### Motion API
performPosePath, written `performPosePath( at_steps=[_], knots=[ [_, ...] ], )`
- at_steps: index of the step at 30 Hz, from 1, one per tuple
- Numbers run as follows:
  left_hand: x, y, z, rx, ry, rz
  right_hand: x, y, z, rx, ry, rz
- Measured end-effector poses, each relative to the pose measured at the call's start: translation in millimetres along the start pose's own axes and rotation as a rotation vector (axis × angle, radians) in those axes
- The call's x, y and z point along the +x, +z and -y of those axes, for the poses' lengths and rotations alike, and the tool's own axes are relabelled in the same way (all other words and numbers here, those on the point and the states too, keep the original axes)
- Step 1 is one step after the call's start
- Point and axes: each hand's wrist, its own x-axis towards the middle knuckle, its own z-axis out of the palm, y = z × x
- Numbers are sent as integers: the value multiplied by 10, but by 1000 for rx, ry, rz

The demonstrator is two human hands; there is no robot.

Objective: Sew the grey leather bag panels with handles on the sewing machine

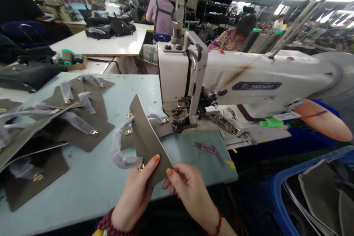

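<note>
My left hand grips a grey-brown bag panel, thumb on its near face and fingers behind. The panel is tilted up on edge above the table. A curved handle wrapped in clear plastic is fixed to it with gold-coloured metal fittings. At the panel's lower right edge, my right hand is closed, thumb and fingers pinching the edge. Behind the held piece, another panel with a wrapped handle lies by the needle area of a white sewing machine.
Similar panels lie piled on the table at left. Pink-handled thread snips rest right of my hands. A blue bin of cut pieces stands at lower right. Beyond the machine, a person sits by a white table with black bags.
</note>
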Motion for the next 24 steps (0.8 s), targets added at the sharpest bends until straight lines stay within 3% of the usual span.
performPosePath(
  at_steps=[13,18,24],
  knots=[
    [950,264,-192,79,123,163,834,-142,-94,146,17,-171],
    [1112,351,-259,138,212,154,938,-137,-100,126,-7,-215],
    [1139,394,-352,240,215,222,943,-101,-143,164,-11,-272]
  ],
)
